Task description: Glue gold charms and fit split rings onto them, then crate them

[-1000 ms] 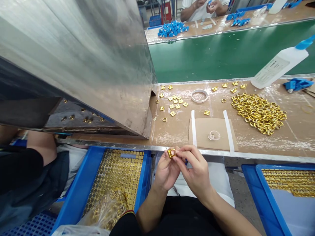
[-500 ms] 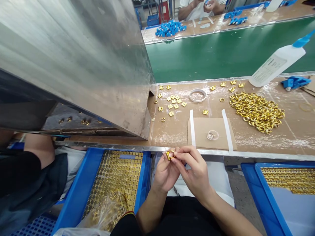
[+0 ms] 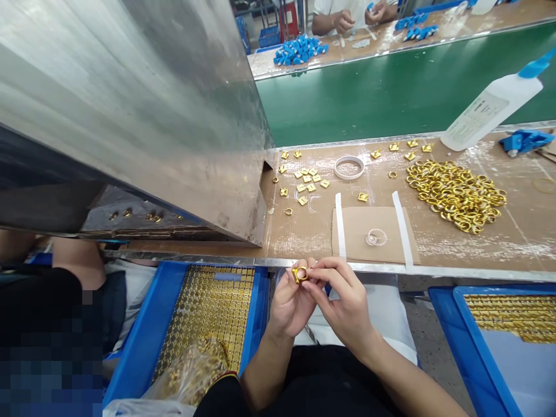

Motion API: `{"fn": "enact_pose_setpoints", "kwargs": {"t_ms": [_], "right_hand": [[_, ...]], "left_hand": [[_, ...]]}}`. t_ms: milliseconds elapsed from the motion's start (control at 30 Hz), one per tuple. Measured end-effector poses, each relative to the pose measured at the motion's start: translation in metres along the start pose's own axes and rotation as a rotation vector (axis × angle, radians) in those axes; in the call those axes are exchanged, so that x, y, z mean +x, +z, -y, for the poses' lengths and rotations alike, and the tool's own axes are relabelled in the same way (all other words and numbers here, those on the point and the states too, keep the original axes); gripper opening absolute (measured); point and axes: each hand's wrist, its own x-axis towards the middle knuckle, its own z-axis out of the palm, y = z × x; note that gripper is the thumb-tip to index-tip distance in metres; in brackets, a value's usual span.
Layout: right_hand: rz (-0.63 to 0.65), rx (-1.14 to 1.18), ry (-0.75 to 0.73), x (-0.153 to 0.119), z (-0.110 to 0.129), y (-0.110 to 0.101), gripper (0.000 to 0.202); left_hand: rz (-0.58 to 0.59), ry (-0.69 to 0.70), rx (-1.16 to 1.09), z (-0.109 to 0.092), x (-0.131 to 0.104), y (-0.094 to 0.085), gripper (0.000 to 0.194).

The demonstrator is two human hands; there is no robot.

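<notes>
A gold ring point(image 3: 299, 274) with a flat square top is held up near the bench's front edge. My left hand point(image 3: 290, 307) is closed on its square side, thumb and fingers pinching it. The fingertips of my right hand point(image 3: 345, 301) pinch the band from the other side. Just beyond my hands, a cardboard piece point(image 3: 356, 231) is fixed down with two white tape strips, and a small clear round dish or loop point(image 3: 376, 237) lies on it. Several square gold pieces point(image 3: 307, 176) are scattered farther back, left of a heap of gold rings point(image 3: 458, 194).
A large metal housing point(image 3: 174, 116) blocks the left. At the back right stands a white bottle point(image 3: 490, 110) with a blue tip. Blue trays of gold pieces flank me, left point(image 3: 256, 313) and right point(image 3: 460, 313). Past the green belt point(image 3: 369, 92), another person's hands point(image 3: 345, 22) work near blue parts.
My hands and the ring stay almost in place. The view shifts slightly. Across the belt, the other person's hands have moved apart.
</notes>
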Motion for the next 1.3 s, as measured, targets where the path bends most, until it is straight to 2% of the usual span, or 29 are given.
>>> {"fn": "enact_pose_setpoints", "kwargs": {"t_ms": [333,633,867,1300], "right_hand": [[0.009,0.02,0.073,0.0,-0.003,-0.003,0.009],[0.016,0.048,0.076,0.0,-0.002,-0.007,0.007],[0.06,0.075,0.089,-0.002,-0.003,-0.011,0.009],[0.05,0.097,0.142,-0.004,-0.003,-0.011,0.01]], "left_hand": [[-0.022,0.031,0.046,0.004,0.003,-0.003,0.03],[-0.002,0.044,0.044,0.006,0.0,0.002,0.031],[-0.151,0.017,0.052,0.005,0.0,0.005,0.03],[-0.138,0.002,0.037,0.009,0.0,0.004,0.025]]}}
